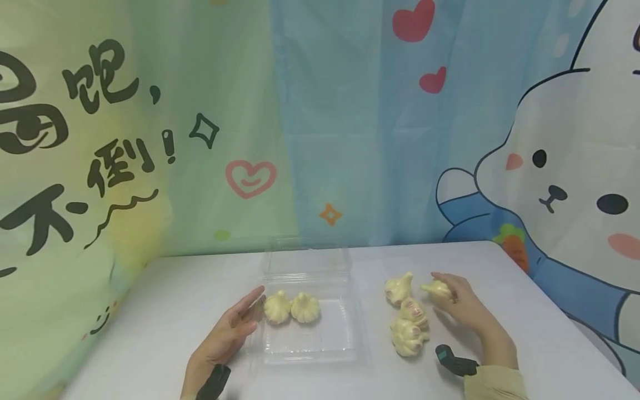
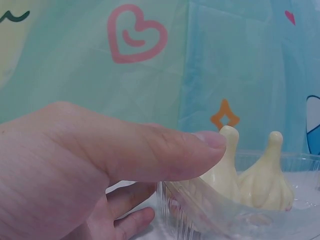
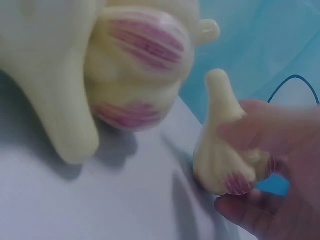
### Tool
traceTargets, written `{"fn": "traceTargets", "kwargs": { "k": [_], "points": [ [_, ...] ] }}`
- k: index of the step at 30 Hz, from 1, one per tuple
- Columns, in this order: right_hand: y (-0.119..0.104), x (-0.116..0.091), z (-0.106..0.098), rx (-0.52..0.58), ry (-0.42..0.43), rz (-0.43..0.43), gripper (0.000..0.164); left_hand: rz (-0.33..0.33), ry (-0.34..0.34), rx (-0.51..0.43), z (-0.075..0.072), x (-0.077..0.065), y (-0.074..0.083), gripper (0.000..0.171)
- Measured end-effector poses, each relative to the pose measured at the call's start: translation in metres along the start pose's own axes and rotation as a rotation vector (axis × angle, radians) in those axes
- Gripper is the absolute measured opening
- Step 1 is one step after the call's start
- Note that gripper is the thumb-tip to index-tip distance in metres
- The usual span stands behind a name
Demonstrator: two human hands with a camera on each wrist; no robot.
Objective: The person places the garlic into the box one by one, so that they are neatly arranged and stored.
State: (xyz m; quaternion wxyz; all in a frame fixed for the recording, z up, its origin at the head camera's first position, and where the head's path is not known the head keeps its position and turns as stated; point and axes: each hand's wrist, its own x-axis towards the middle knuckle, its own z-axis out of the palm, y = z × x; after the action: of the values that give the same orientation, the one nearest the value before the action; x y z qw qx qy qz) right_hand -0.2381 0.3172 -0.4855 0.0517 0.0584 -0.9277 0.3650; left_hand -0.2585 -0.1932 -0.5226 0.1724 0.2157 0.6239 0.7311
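Observation:
My right hand (image 1: 462, 303) grips a cream-coloured garlic bulb (image 1: 437, 289) at the right of the table. In the right wrist view, thumb and fingers lie around this bulb (image 3: 225, 150), which has a purple-streaked base. Left of it, three more garlic bulbs (image 1: 407, 336) lie close together. Two garlic bulbs (image 1: 305, 308) sit side by side in a clear plastic box (image 1: 340, 339), its lid tipped back. At the box's left side is my left hand (image 1: 232, 328), fingers and thumb extended. The left wrist view has the thumb over the box wall, near the bulbs (image 2: 267, 185).
A white table (image 1: 150, 333) carries everything. The box's clear lid (image 1: 307, 261) reaches back to the far table edge. Behind hangs a printed curtain (image 1: 330, 111) with hearts, writing and a cartoon rabbit.

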Motion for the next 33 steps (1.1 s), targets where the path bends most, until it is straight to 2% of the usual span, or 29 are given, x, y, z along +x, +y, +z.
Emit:
{"fn": "traceTargets", "kwargs": {
  "k": [4,13,19,23,30,33],
  "points": [
    [0.004,-0.002,-0.001,-0.037,0.025,-0.008,0.062,0.006,0.001,-0.003,0.002,0.001,-0.002,0.077],
    [0.011,-0.003,0.001,-0.121,0.074,0.107,0.068,0.000,0.004,-0.010,0.005,0.000,-0.002,0.076],
    [0.013,-0.002,0.001,-0.125,0.081,0.128,0.071,0.020,-0.007,-0.011,0.004,0.000,0.000,0.074],
    [0.008,-0.001,-0.001,-0.125,0.069,0.140,0.071,0.021,-0.010,-0.005,0.002,-0.001,0.000,0.074],
    [0.003,-0.001,-0.001,-0.127,-0.006,0.262,0.079,0.012,-0.005,-0.002,0.001,-0.001,0.001,0.073],
    [0.003,0.000,-0.001,-0.129,-0.004,0.257,0.078,0.004,0.004,0.003,0.002,-0.001,0.002,0.074]
  ]
}}
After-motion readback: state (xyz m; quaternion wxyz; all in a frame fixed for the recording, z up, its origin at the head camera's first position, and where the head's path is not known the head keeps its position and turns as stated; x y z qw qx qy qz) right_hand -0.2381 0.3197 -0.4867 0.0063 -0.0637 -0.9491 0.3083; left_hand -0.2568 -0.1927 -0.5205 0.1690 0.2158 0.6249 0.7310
